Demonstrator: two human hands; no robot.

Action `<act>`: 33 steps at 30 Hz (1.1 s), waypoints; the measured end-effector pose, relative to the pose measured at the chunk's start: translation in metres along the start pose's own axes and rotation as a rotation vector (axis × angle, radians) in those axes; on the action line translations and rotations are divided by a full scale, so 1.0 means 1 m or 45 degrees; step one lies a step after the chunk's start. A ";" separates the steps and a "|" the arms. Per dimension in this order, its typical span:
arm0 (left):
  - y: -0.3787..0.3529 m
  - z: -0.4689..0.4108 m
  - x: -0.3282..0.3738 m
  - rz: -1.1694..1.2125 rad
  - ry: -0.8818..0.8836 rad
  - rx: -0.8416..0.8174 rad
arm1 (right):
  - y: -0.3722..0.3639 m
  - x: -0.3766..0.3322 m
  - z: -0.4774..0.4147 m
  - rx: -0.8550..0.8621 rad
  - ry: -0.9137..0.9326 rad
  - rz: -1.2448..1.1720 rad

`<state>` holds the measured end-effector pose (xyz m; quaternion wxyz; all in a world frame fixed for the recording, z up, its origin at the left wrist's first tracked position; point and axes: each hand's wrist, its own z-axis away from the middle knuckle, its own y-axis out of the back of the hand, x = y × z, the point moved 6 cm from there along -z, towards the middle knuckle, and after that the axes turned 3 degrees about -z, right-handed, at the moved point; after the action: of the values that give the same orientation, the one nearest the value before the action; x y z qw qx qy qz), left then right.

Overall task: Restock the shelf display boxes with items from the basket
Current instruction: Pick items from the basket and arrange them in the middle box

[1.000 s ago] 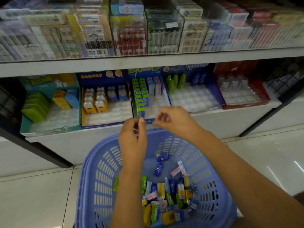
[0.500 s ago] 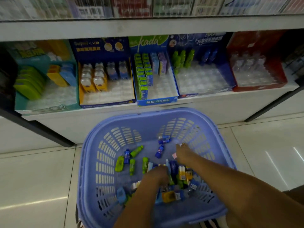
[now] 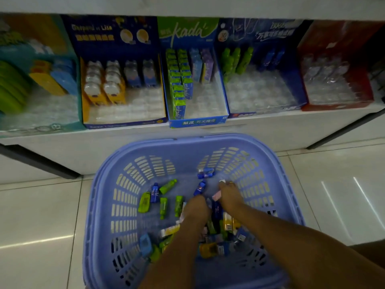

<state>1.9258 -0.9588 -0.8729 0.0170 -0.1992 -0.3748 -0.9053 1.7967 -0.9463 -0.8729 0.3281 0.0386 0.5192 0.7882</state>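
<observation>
The small items [image 3: 164, 207] are scattered over the bottom of the blue basket [image 3: 108, 205], most piled around and beneath both hands. The left hand [image 3: 196, 207] is buried fingers-down in the pile; its grip cannot be told. The right hand [image 3: 230, 193] is curled on a pink packet [image 3: 216, 196]. Compared with half a second ago, both hands are little moved, and the display boxes [image 3: 195, 119] beyond them appear closer.

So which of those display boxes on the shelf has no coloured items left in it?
The red display box at the far right. It shows only a clear plastic tray, while the other four boxes each hold some green, yellow or blue items.
</observation>
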 end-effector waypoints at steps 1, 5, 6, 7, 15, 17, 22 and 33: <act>0.002 0.001 0.000 -0.007 0.011 -0.005 | 0.001 0.003 -0.005 -0.019 -0.032 -0.008; 0.006 0.005 0.000 -0.032 -0.004 -0.002 | -0.002 0.001 -0.007 -0.132 -0.010 -0.007; 0.006 0.007 0.001 -0.041 -0.014 0.003 | 0.000 0.002 -0.006 -0.107 -0.019 -0.004; 0.007 0.010 0.002 -0.031 -0.016 0.014 | 0.002 0.001 -0.004 -0.090 0.017 0.012; 0.010 0.012 0.003 0.207 0.124 -0.092 | 0.040 -0.030 0.005 -0.254 0.047 -0.256; 0.020 0.011 0.004 0.440 0.228 -0.136 | 0.057 -0.032 0.012 -0.253 -0.008 -0.596; 0.056 0.015 0.015 1.626 0.333 -0.196 | 0.095 -0.045 0.039 -0.399 -0.108 -1.517; 0.157 0.064 0.047 1.791 -0.090 0.101 | 0.158 -0.085 0.081 -0.421 0.192 -1.824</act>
<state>1.9337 -1.0221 -0.7086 0.5932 -0.4227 -0.1903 -0.6581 1.8204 -0.9682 -0.6789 0.7274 -0.4140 0.3125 0.4493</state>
